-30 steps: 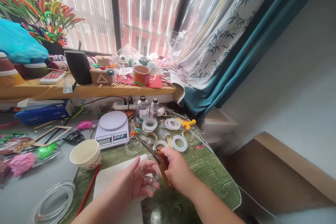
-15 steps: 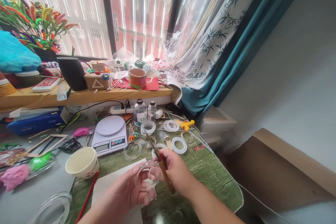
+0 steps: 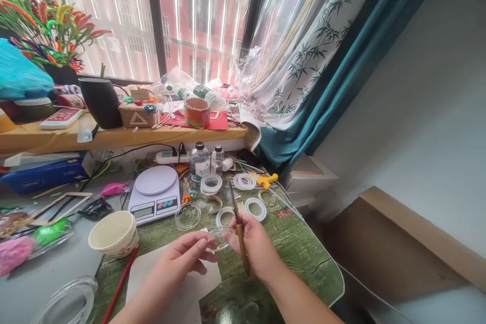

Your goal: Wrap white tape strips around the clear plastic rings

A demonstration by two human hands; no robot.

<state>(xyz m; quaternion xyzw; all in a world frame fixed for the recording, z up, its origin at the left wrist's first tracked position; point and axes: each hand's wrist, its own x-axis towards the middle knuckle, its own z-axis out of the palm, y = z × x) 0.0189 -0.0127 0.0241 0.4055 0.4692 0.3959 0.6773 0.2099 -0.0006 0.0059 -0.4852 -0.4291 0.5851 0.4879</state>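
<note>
My right hand (image 3: 254, 243) is closed round a long metal tool with a brown handle (image 3: 242, 248), its dark shaft pointing away toward the bottles. Between my two hands is a clear ring (image 3: 220, 239), at the fingertips of my right hand. My left hand (image 3: 188, 258) has bent fingers above a white sheet (image 3: 152, 273); its thumb and forefinger meet close to the ring's left edge, and whether they pinch anything is too small to tell. Beyond the hands lie a white ring (image 3: 255, 209), another white ring (image 3: 225, 217) and a clear ring (image 3: 188, 216).
A kitchen scale (image 3: 155, 195), a paper cup (image 3: 114, 235) and a red stick (image 3: 121, 283) are on the left. Two bottles (image 3: 200, 162) stand behind the rings, near a yellow glue gun (image 3: 266, 180). A large clear ring (image 3: 68, 301) lies at the lower left.
My left hand has turned over from palm up to palm down. The clear ring has shifted toward my right hand, and the tool now points more upright. The view has moved slightly.
</note>
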